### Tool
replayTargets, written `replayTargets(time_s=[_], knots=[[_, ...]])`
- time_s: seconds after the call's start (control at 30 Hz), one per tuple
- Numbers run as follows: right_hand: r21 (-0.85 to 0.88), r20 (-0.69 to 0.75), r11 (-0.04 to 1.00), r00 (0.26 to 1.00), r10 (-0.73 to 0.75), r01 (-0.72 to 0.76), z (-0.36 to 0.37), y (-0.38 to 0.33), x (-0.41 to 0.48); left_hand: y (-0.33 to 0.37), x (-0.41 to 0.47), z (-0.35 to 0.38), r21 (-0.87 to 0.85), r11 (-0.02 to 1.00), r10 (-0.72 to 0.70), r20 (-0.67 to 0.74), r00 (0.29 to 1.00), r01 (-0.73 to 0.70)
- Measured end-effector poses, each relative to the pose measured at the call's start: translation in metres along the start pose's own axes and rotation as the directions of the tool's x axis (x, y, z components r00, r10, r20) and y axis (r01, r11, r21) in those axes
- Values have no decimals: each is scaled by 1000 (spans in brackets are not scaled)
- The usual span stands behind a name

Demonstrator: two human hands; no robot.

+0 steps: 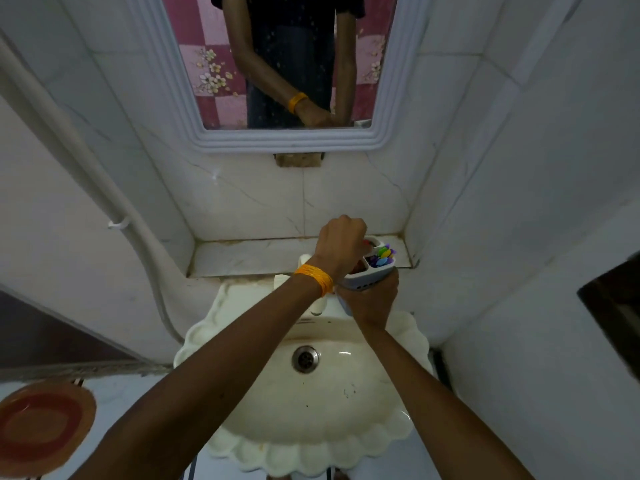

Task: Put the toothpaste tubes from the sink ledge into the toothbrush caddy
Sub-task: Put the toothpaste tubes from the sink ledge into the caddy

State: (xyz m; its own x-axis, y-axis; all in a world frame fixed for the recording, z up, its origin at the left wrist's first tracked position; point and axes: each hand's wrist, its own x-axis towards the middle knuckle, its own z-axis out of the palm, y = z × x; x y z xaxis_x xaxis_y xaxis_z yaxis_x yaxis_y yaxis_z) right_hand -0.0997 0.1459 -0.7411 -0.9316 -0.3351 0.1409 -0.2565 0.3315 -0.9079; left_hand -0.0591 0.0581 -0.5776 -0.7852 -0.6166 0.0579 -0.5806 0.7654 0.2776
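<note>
My right hand [372,301] grips a pale grey toothbrush caddy [363,280] from below and holds it tilted above the right end of the sink ledge [242,256]. Several colourful toothbrushes [382,257] stand in its right compartment. My left hand [343,242], with an orange bangle on the wrist, is closed over the caddy's left side. It holds a red toothpaste tube [367,242], of which only small red parts show under the fingers, down inside the caddy. No other tube shows on the ledge.
A white scalloped basin [311,403] with a metal drain [305,358] lies below my arms. A white tap [317,306] sits at the basin's back. White tiled walls close in on both sides, and a mirror [287,64] hangs above. A round red mat [41,427] lies on the floor at left.
</note>
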Motion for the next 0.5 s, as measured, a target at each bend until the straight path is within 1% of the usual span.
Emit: replayTargets(time_s=[0.07,0.2,0.27,0.3,0.4,0.5], knots=[[-10,10,1000,1000,7,-7,2,6,2,-11,-2,-2,-70,997,-29,-50,998,26],[91,81,991,992,94,-102,6,27,18,-41,-9,-13,-76,996,-70,-216,974,55],[131,82,987,993,88,-98,7,36,32,-53,-5,-29,-90,995,-75,-312,947,49],[139,66,987,995,70,-78,3,29,36,-57,-2,-38,-101,994,-73,-355,932,40],[157,-11,987,1000,16,-14,-20,-27,41,-60,8,-70,-118,993,-52,-471,880,-4],[201,-74,977,996,-54,68,-34,-72,61,-54,19,-104,-79,996,-9,-524,851,-38]])
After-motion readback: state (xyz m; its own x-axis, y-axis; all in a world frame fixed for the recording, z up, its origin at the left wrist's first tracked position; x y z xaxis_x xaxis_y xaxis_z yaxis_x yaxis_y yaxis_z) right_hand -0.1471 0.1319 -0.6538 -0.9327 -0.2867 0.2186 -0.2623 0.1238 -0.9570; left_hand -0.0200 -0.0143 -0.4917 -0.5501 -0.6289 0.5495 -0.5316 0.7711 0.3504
